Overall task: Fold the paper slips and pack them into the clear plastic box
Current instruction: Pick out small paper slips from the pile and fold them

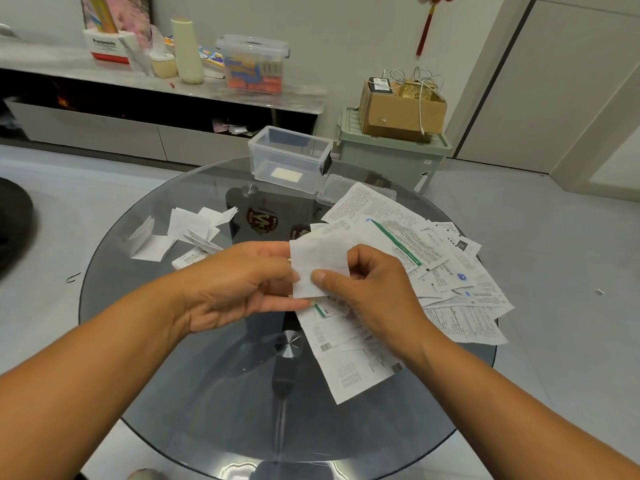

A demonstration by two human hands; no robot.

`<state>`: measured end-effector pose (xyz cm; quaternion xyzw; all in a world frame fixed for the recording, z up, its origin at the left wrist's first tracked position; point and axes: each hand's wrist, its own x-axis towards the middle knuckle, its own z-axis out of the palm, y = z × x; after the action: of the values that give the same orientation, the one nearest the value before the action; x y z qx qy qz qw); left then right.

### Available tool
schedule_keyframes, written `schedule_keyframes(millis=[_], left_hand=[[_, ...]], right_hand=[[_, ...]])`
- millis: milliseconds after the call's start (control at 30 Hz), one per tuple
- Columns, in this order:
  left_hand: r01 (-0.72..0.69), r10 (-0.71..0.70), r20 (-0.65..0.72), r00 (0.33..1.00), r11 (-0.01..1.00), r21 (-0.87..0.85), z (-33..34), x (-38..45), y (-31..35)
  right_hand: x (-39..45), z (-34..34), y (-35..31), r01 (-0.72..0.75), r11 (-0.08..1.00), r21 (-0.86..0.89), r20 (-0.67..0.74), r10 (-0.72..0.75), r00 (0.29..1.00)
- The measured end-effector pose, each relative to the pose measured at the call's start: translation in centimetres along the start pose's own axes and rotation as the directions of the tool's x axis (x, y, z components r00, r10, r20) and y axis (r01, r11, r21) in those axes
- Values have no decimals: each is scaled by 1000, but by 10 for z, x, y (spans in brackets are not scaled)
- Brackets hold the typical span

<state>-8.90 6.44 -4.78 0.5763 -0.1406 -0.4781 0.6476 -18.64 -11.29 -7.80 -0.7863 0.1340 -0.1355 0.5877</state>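
— Head view, centre?
— Both hands raised above the round glass table (194,393), sharing one white paper slip (317,263). Left hand (239,282) gripping the slip's left edge, fingers curled behind the sheet. Right hand (367,289) pinching the lower right part, thumb (323,276) pressed flat on the front, remaining fingers tucked behind.
— Slip folded?
— Hard to tell; blank side facing up, roughly square, held clear of the table.
— Rest of the slips?
— Loose pile of printed slips (433,258) spread flat over the right side of the table, overlapping, one with a green stripe. One long printed slip (353,365) lying under the right wrist, reaching toward the near edge. Folded slips (187,230) gathered on the left side, some standing partly open, well apart from the loose pile.
— And the box?
— Clear plastic box (291,159) at the far edge of the table, open, upright, with one pale flat piece (286,174) on its bottom. Clear lid (337,188) lying just beside the box on the right, partly covered by the loose pile.
— Beyond the table?
— Green storage bin (391,157) on the floor behind, carrying a cardboard box (401,110). Low shelf (166,81) along the wall holding a lidded container (254,64) and a cream bottle (187,50).
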Motion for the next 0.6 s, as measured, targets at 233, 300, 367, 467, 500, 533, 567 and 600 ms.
schedule_keyframes(millis=[233,300,367,467,500,533,567,600], left_hand=[[-26,28,-252,967,1000,10,4,0,-3],[-19,-3,-262,965,996,-82,2,-1,1],[-7,-42,-249,968,982,-191,-1,-3,4],[50,-81,-172,982,983,-178,1,-9,5],[66,-87,-152,985,988,-138,2,-9,5],[80,-94,-136,986,991,-104,4,-10,5],[91,-101,-121,988,993,-80,5,-10,5],[100,-107,-103,989,993,-67,6,-10,4]], right_hand=[[-1,-3,-5,67,996,58,16,-68,998],[0,-8,-7,111,991,75,80,-117,990],[1,-11,-8,147,989,33,147,-151,978],[1,-11,-6,139,989,39,158,-144,977],[1,-10,-6,129,990,55,140,-135,981],[0,-9,-6,119,991,65,116,-126,985],[0,-9,-6,110,991,71,93,-116,989],[0,-8,-7,104,992,68,72,-109,991]])
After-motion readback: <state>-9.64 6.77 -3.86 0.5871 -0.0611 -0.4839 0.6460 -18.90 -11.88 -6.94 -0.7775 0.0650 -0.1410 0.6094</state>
